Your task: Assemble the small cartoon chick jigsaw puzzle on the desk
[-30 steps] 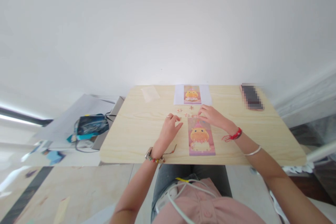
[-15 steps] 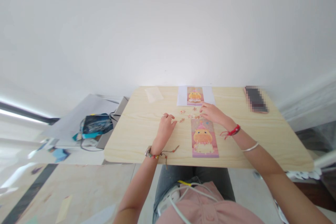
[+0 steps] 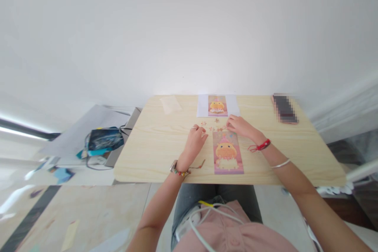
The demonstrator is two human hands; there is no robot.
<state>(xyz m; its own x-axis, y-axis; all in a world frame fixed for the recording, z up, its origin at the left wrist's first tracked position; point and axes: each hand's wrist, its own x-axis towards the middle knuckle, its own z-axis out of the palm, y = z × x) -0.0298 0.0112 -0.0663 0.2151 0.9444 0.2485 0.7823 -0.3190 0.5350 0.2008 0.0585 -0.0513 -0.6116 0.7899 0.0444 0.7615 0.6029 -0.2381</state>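
A nearly whole jigsaw puzzle (image 3: 226,153) with a yellow cartoon character lies flat near the table's front edge. My left hand (image 3: 195,141) is left of its upper part, thumb and forefinger closed around a small puzzle piece that shows partly between them. At the puzzle's top right corner, my right hand (image 3: 239,126) has its fingertips pinched together; whatever they hold is hidden. Several loose pieces lie just above the puzzle, among them one piece (image 3: 217,120) and another piece (image 3: 203,123). A matching reference picture (image 3: 217,106) on white paper lies behind them.
The light wooden table (image 3: 159,145) stands against a white wall. A phone (image 3: 285,108), blurred over, lies at the back right. A translucent plastic bag (image 3: 170,104) is at the back left. Beyond the table's left edge sits a dark blue bag (image 3: 105,139).
My left hand has moved right and slightly up, onto the loose piece beside it. My right hand stays at the puzzle's top edge, its fingers drawn closer together. The view has shifted slightly.
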